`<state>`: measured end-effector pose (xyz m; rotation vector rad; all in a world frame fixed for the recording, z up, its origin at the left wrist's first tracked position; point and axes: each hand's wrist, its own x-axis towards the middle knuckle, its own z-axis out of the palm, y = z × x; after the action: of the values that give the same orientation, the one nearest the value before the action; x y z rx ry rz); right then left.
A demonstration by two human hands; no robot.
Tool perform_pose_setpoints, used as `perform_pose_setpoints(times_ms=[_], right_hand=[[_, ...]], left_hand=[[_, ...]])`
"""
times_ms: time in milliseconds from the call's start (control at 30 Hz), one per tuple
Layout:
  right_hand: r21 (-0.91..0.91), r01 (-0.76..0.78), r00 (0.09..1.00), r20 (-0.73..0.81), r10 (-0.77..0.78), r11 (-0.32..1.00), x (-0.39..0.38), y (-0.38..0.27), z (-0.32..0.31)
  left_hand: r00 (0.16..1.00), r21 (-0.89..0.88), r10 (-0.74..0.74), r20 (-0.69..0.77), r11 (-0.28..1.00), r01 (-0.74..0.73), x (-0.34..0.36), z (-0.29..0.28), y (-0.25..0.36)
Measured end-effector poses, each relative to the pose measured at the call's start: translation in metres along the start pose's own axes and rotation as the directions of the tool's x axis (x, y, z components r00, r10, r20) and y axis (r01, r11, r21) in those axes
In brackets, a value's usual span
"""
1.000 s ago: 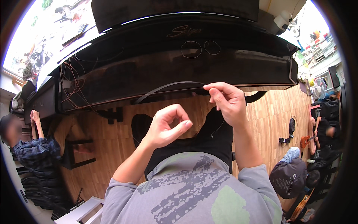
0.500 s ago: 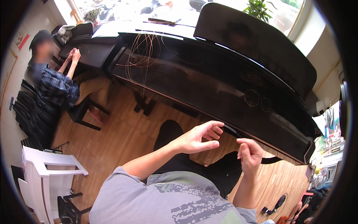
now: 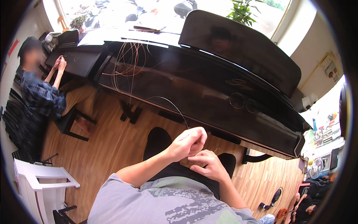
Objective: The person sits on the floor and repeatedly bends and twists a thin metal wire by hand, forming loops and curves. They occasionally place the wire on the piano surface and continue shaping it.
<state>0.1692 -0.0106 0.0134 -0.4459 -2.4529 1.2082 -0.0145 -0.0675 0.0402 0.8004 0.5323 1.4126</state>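
My left hand [image 3: 188, 143] is closed in a loose fist above my lap. A thin wire-like string [image 3: 172, 103] arcs out of it, up and leftward in front of the black piano [image 3: 179, 89]. Just below and to the right, my right hand [image 3: 210, 164] is close against the left, its fingers bent around the same string and its thumb stretched toward the left hand. A short thin bit of string shows by its knuckles. The fingertips of both hands are partly hidden. Loose copper-coloured strings [image 3: 128, 61] lie tangled on the piano's left part.
Two wire rings [image 3: 237, 100] lie on the piano lid. A person in a plaid shirt [image 3: 41, 89] sits at the far left, hands raised over the dark surface. A white piano-like stand [image 3: 46, 175] is at lower left; a plant [image 3: 244, 11] stands by the window.
My left hand has closed from half-open fingers, and my hands have come together. A string's arc now shows above them. The whole view has shifted, so the piano appears further left.
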Motion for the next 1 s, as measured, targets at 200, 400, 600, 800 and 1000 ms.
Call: perform_pose_setpoints(times_ms=[200, 400, 600, 800, 1000], right_hand=[[0.559, 0.112, 0.969, -0.245, 0.035, 0.822, 0.012, 0.006, -0.021], [0.489, 0.217, 0.965, -0.237, -0.111, 0.845, 0.043, -0.036, -0.034], [-0.503, 0.354, 0.793, -0.285, -0.538, 0.788, 0.060, -0.065, -0.036], [-0.303, 0.330, 0.944, 0.132, -0.303, 0.894, 0.081, -0.083, -0.057], [-0.073, 0.062, 0.970, 0.239, -0.043, 0.995, 0.111, -0.108, -0.100]], left_hand=[[0.961, 0.545, -0.219, 0.171, 0.833, 0.093, -0.010, 0.009, 0.009], [0.939, 0.757, -0.281, 0.198, 0.652, 0.036, -0.011, 0.015, 0.029], [0.906, 0.833, -0.289, 0.309, 0.543, -0.111, -0.031, 0.000, 0.035], [0.957, 0.791, -0.246, 0.155, 0.611, 0.029, -0.041, 0.001, 0.082], [0.993, 0.458, 0.091, -0.077, 0.888, -0.045, -0.048, -0.025, 0.085]])
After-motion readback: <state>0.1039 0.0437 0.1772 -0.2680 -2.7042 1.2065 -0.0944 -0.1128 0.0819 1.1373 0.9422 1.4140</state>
